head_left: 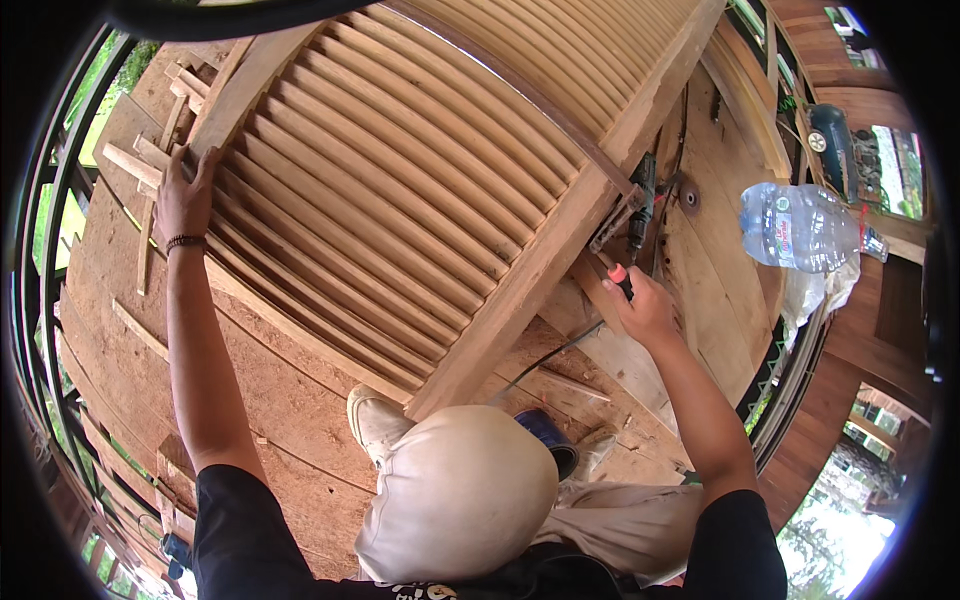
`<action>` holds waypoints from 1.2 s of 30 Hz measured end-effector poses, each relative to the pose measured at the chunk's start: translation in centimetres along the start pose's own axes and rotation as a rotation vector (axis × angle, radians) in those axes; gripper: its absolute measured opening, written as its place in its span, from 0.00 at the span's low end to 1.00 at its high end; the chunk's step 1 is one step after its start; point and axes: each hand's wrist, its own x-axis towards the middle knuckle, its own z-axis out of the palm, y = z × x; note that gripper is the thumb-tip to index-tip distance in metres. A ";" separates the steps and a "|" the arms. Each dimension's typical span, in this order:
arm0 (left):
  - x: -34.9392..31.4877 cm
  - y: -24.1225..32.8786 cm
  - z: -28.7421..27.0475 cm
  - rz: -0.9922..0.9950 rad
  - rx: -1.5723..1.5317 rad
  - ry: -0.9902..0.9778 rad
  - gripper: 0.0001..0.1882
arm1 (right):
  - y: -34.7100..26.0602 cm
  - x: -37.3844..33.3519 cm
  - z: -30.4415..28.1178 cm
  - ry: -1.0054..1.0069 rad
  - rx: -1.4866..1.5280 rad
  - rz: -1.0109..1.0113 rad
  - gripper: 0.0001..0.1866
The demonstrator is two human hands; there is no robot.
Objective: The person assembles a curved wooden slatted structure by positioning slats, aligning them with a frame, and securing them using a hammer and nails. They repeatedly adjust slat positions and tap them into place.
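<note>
- Far left of the frame: loose wooden offcuts (140, 165) lie on the plywood floor (110, 300), just beside the shutter's corner.
- The person's left hand (185, 195), a beaded bracelet (185, 241) at the wrist, lies spread and flat on the left stile of the louvered wooden shutter (400, 190), the fingers reaching over its edge; it grips nothing else.
- The shutter fills the upper middle of the frame, its slats running in curved rows, its lower right rail slanting down toward the person's bent knee in beige trousers (455, 490).
- Below the rail, lower centre, a light shoe (375, 420) rests on the floor, and a dark round container (550, 440) sits just right of the knee.
- Right of centre, the right hand (645, 310) is closed round a tool with a red-and-black handle (620, 280), whose tip meets a metal hinge (615, 220) on the shutter's right edge.
- A dark power tool (642, 200) lies just beside the hinge.
- Upper right: a large clear plastic water bottle (800, 228) lies on its side, with a pale label band near its left end and a red piece at its right end.
- Further up right, a dark green rounded machine (830, 140) stands near the wall.
</note>
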 end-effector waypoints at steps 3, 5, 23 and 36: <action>0.2 -0.5 0.6 0.014 0.015 0.048 0.45 | 0.2 1.3 -1.2 -0.201 0.055 0.096 0.22; 0.1 -0.5 0.9 0.023 0.012 0.039 0.45 | 1.5 1.9 -1.5 -0.252 0.098 0.098 0.22; 0.1 -0.3 1.2 0.088 0.049 0.028 0.41 | 1.8 1.9 -1.5 -0.162 0.291 0.022 0.20; -10.2 2.7 -5.4 0.061 -0.516 0.271 0.29 | 0.8 3.0 -1.3 -0.125 0.019 -0.139 0.17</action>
